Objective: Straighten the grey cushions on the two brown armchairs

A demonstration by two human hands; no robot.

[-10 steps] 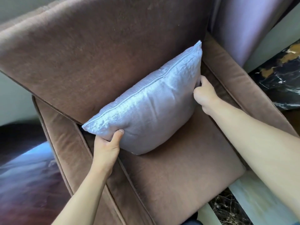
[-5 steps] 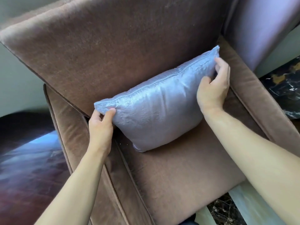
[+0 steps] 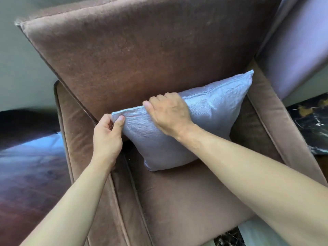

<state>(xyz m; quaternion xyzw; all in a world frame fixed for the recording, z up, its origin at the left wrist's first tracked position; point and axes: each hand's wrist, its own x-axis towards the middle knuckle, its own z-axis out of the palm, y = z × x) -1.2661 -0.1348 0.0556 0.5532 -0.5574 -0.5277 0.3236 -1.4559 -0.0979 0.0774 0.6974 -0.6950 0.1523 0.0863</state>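
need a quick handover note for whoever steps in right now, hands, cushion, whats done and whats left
Left hand: pinching the grey cushion's upper left corner, thumb in front.
Right hand: curled over the cushion's top edge near the middle, fingers behind it.
Cushion: standing on the seat of the brown armchair, leaning on the backrest, top edge slanted, right corner higher.
Done: cushion is up against the backrest.
Left: level and centre it, let go. The second armchair is out of view.
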